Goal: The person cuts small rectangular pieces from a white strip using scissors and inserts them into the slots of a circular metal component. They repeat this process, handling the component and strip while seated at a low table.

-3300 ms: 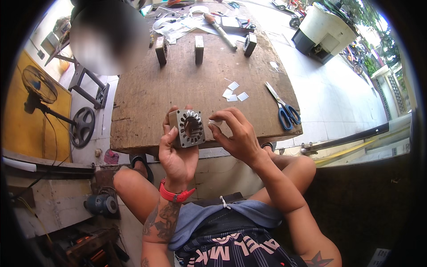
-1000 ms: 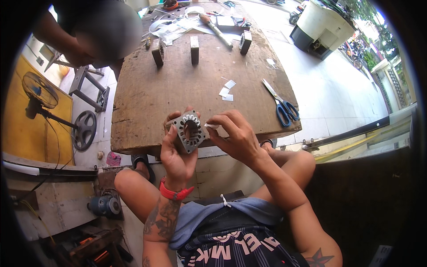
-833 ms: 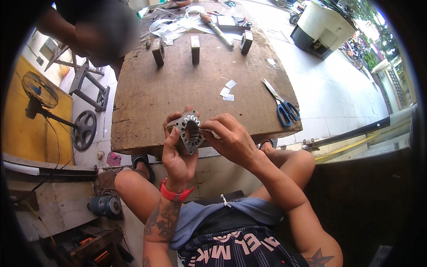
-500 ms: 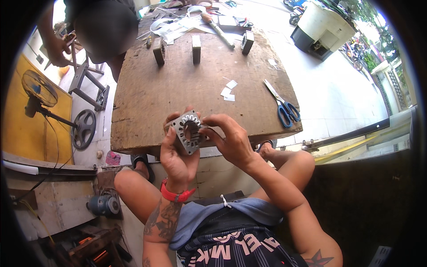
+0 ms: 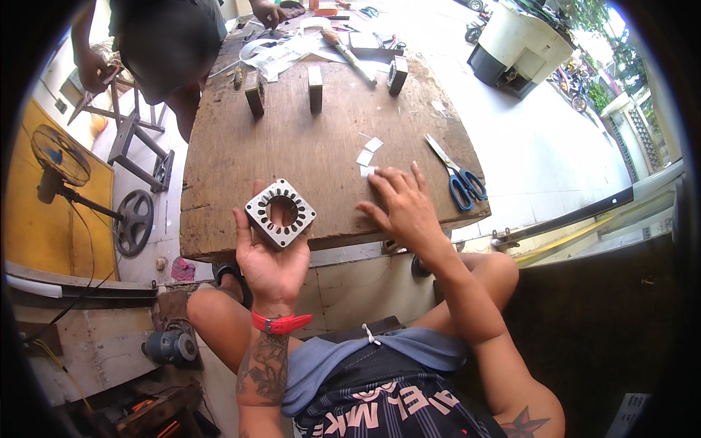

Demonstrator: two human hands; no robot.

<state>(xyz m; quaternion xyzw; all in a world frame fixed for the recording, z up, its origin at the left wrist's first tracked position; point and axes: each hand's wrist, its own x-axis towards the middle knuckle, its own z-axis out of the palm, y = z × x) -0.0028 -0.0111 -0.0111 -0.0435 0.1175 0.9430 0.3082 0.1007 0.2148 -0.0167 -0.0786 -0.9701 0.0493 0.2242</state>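
Note:
My left hand [image 5: 274,264] is palm up and holds a square metal motor stator core [image 5: 281,238], its fingers under and behind it. The ring of slots around the core's central hole faces up. My right hand [image 5: 406,204] is over the table's near side, fingers spread, with the fingertips at a small white paper piece [image 5: 367,171]. Two more white paper pieces [image 5: 364,157] lie just beyond it. To the right of that hand are blue-handled scissors [image 5: 454,171], blades pointing away from me.
Three similar metal cores [image 5: 315,89] stand on edge across the wooden table [image 5: 241,153]. Behind them lie a wooden-handled tool [image 5: 349,57] and white sheets [image 5: 274,58]. A co-worker's hand [image 5: 269,13] is over the far end. A fan [image 5: 60,157] stands at left.
My right hand has left the core and moved right and forward to the paper pieces. My left hand has shifted left, its palm opened flatter under the core. The co-worker's hand has appeared.

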